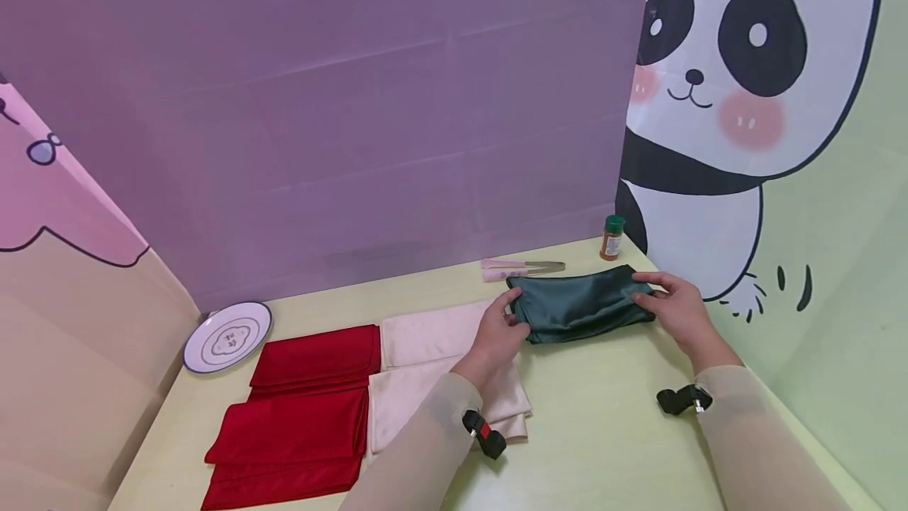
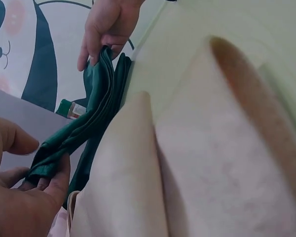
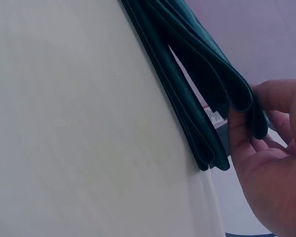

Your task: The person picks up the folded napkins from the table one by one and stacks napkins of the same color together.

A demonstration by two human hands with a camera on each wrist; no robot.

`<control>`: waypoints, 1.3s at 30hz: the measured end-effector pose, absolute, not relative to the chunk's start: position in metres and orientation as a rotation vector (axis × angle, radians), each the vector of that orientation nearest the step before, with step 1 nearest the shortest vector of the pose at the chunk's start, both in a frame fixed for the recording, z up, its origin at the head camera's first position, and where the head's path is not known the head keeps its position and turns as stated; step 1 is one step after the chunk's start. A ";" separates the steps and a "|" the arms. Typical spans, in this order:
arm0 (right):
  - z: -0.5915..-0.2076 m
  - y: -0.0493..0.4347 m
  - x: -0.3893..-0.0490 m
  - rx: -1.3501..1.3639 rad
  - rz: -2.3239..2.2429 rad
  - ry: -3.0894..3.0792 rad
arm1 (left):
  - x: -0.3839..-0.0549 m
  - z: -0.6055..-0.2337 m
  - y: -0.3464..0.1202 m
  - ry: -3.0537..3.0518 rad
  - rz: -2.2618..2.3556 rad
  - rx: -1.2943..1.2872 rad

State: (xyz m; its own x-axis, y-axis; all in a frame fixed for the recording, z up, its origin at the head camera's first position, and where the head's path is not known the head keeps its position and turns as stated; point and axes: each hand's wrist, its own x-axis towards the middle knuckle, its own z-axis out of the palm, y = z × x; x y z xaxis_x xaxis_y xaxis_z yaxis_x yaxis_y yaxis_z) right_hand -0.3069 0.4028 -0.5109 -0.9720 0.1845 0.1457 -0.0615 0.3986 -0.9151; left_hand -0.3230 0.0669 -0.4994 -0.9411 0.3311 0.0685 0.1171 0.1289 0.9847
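Observation:
A dark green satin cloth (image 1: 582, 302), folded into a strip of several layers, is held between both hands at the back right of the table. My left hand (image 1: 500, 331) pinches its left end, thumb on one side and fingers on the other. At the opposite end my right hand (image 1: 674, 307) grips the upper layers between thumb and fingers. In the right wrist view the cloth (image 3: 207, 69) parts into two bundles; the upper one is in the right hand (image 3: 271, 153), while the lower bundle hangs beside the fingers, close over the table.
Folded cream cloths (image 1: 426, 337) lie left of the green one, partly under my left arm. Beyond them are folded red cloths (image 1: 298, 424) and a white plate (image 1: 228, 337). Tongs (image 1: 525, 269) and a green-capped spice jar (image 1: 612, 238) stand near the back wall (image 1: 355, 140).

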 end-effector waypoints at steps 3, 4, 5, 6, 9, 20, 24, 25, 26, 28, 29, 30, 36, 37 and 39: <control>-0.509 0.402 -0.306 -0.130 1.626 -2.454 | -0.324 -0.498 0.067 2.233 1.885 0.443; -0.509 0.402 -0.306 -0.137 1.631 -2.458 | -0.324 -0.498 0.067 2.233 1.870 0.444; -0.509 0.402 -0.305 -0.137 1.634 -2.464 | -0.324 -0.498 0.067 2.231 1.859 0.445; -0.509 0.402 -0.305 -0.140 1.634 -2.466 | -0.324 -0.498 0.067 2.225 1.849 0.447; -0.509 0.402 -0.304 -0.145 1.607 -2.470 | -0.323 -0.497 0.068 2.214 1.825 0.460; -0.514 0.407 -0.304 -0.305 1.398 -2.485 | -0.320 -0.492 0.077 2.365 1.626 0.486; -0.517 0.409 -0.306 -0.303 1.328 -2.480 | -0.319 -0.492 0.079 2.383 1.599 0.475; -0.517 0.409 -0.306 -0.303 1.308 -2.483 | -0.319 -0.492 0.079 2.382 1.602 0.475; -0.517 0.409 -0.305 -0.295 1.287 -2.487 | -0.319 -0.492 0.079 2.384 1.604 0.475; -0.518 0.409 -0.305 -0.280 1.253 -2.498 | -0.319 -0.492 0.079 2.392 1.608 0.466; -0.518 0.409 -0.305 -0.276 1.244 -2.501 | -0.319 -0.492 0.079 2.396 1.609 0.458; -0.518 0.409 -0.305 -0.268 1.237 -2.508 | -0.319 -0.492 0.079 2.401 1.607 0.451; -0.519 0.411 -0.304 -0.278 1.223 -2.583 | -0.318 -0.493 0.078 2.379 1.577 0.423; -0.520 0.411 -0.304 -0.285 1.224 -2.593 | -0.317 -0.493 0.077 2.373 1.574 0.422; -0.520 0.412 -0.304 -0.292 1.234 -2.609 | -0.317 -0.494 0.077 2.364 1.567 0.418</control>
State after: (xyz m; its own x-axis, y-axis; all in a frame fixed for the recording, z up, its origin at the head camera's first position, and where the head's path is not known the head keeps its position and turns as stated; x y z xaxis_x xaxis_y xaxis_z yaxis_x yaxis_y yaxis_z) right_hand -0.3036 0.4116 -0.5203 -0.9511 0.2801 0.1301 0.0772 0.6234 -0.7781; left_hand -0.3167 0.0767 -0.4938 -0.9208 0.3842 -0.0673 0.0876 0.3718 0.9242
